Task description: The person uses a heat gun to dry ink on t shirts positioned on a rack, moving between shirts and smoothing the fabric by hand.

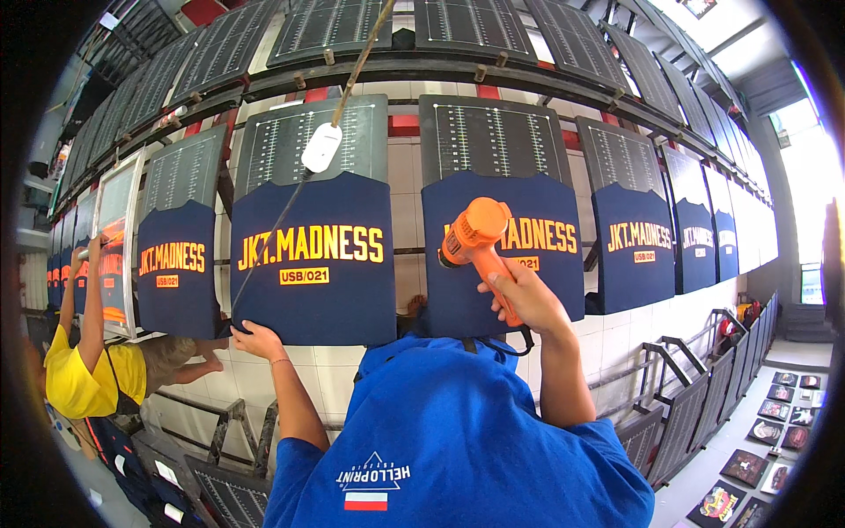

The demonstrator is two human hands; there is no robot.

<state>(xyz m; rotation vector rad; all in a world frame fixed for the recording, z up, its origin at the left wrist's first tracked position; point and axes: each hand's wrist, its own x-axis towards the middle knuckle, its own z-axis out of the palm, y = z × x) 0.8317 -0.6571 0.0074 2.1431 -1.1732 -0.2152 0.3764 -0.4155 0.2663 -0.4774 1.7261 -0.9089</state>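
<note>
Just right of centre, toward two o'clock, an orange hand-held blower [482,227] stands over the navy garment on the right [550,283], masking the left part of its yellow-orange lettering. The right hand [531,299], between three and four o'clock, grips the blower's handle with the fingers wrapped around it. The blower's dark nozzle [450,253] points toward eight o'clock; whether it touches the cloth cannot be told. The left hand [256,341], at eight o'clock, has its fingers partly curled at the lower corner of the navy garment on the left [308,312]; whether they pinch the hem cannot be told. Both garments lie on black boards [493,141], which show bare toward twelve o'clock. As a judgement, the step appears to be applying air to the lettering. For good results, hold the nozzle off the print, sweep evenly along each line, and avoid dwelling on one spot. Route the black cord [528,341], at five o'clock from the handle, clear of the print, and do not drag the hem, since the cloth could shift on its board. No box, tub or tray can be made out beside the hands. Nearest in form to a container is the framed screen [136,231] at nine o'clock, handled by a co-worker in yellow [88,380]; orange patches show within its pale border.
</note>
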